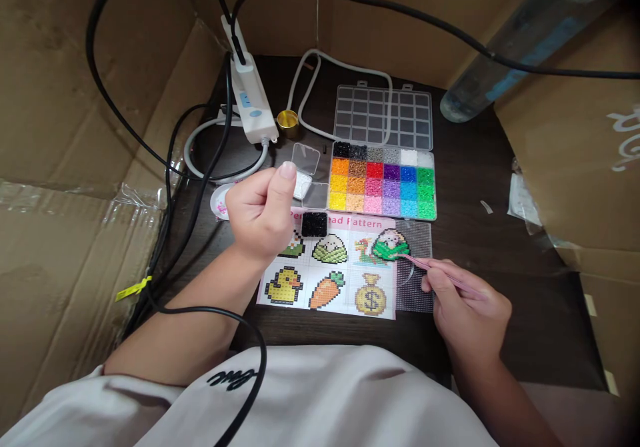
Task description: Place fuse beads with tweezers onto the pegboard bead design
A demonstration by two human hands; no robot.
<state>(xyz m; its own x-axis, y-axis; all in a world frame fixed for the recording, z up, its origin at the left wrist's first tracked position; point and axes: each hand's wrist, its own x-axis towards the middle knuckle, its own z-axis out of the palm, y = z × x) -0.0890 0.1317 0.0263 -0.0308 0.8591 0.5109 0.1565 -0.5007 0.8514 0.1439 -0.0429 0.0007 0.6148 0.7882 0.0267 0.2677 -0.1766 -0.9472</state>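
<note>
My left hand (261,212) is a loose fist with the thumb up, hovering over the upper left of the pattern sheet (327,270), next to a small clear box of white beads (303,182); nothing shows in it. My right hand (467,307) pinches pink tweezers (435,270), whose tip reaches a green and white bead figure (390,244) on the clear pegboard (417,267). A small tray of black beads (315,224) lies on the sheet. Behind it stands the open bead organiser (383,180) with many colours.
A white power strip (250,97) and black and grey cables (200,167) crowd the back left. A gold cap (287,120) and a round pink-rimmed dish (220,202) sit near them. Cardboard walls (75,134) enclose the dark table (500,254). A clear bottle (505,40) leans at the back right.
</note>
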